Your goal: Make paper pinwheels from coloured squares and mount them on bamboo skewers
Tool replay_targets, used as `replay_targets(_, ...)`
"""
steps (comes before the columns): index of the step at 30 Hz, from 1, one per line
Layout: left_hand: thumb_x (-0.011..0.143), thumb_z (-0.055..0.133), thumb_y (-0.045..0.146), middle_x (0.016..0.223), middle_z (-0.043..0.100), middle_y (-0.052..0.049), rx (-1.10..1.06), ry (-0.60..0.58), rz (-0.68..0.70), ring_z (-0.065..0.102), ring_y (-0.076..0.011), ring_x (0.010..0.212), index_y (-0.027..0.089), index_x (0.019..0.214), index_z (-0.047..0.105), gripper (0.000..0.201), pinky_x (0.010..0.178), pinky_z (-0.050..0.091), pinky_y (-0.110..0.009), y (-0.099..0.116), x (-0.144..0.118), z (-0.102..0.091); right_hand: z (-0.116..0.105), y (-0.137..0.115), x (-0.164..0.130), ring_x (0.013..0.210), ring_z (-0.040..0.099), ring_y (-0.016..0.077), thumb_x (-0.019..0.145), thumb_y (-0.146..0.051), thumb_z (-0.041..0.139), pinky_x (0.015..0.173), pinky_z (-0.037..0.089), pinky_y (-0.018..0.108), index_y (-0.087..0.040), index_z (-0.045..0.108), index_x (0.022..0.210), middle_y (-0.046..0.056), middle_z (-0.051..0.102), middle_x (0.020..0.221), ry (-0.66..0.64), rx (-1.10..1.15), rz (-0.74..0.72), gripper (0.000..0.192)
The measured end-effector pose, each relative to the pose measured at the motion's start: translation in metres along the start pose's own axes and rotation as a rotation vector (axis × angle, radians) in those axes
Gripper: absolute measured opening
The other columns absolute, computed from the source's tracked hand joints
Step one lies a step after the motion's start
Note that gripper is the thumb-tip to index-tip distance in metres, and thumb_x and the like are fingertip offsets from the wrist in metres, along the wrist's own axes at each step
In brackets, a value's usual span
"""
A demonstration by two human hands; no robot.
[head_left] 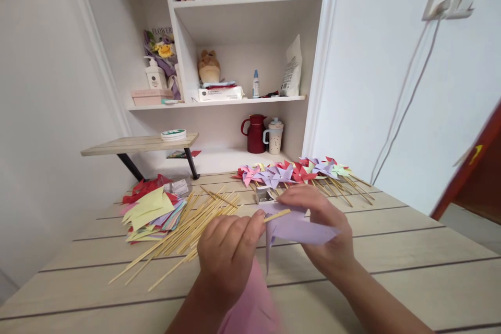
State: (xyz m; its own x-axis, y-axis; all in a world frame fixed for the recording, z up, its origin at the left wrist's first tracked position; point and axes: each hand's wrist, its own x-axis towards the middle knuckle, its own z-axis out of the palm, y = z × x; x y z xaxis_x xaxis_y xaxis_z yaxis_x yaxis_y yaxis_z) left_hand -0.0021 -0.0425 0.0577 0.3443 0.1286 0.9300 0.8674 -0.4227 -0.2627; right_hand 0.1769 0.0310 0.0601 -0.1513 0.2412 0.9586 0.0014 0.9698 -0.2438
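My left hand (230,250) is closed around a thin wooden stick (278,215), whose end sticks out past the thumb. My right hand (331,237) grips a purple paper pinwheel (303,231), with fingers curved over its far side and the thumb beneath. The stick's end lies against the pinwheel near its middle, where a small shiny spot shows by my left thumb. Whether a pin joins the two cannot be made out. Just beyond my hands stands a small clear box (264,196) with tiny metallic pieces inside.
Loose wooden sticks (195,229) lie left of my hands, beside a pile of coloured paper pieces (151,211). Finished pinwheels on sticks (297,171) lie along the back right. A small raised stand (136,144) holds a roll of tape (173,135). Shelves rise behind the table.
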Motion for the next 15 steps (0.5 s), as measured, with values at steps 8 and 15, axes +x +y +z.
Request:
replay_targets(8,0.091,0.065,0.006,0.081,0.075,-0.005,0.021,-0.001,0.002,0.068,-0.0169,0.075,0.010,0.111,0.066,0.021,0.074,0.046,-0.034,-0.0013,0.0016,0.0002,0.0011,-0.0001,0.0019,0.110,0.061,0.0259,0.083,-0.010,0.072,0.091,0.055,0.045,-0.029,0.065,0.120,0.008,0.058,0.117,0.045,-0.041,-0.006,0.042)
replay_targets(15,0.090,0.067,0.007,0.082,0.075,-0.005,0.027,0.000,0.016,0.067,-0.0168,0.074,0.009,0.114,0.067,0.024,0.074,0.045,-0.034,-0.0015,0.0027,-0.0014,-0.0001,-0.0053,0.0039,0.102,0.064,0.0229,0.085,-0.009,0.070,0.087,0.055,0.040,-0.026,0.070,0.102,0.006,0.061,0.109,0.065,-0.150,-0.036,0.025)
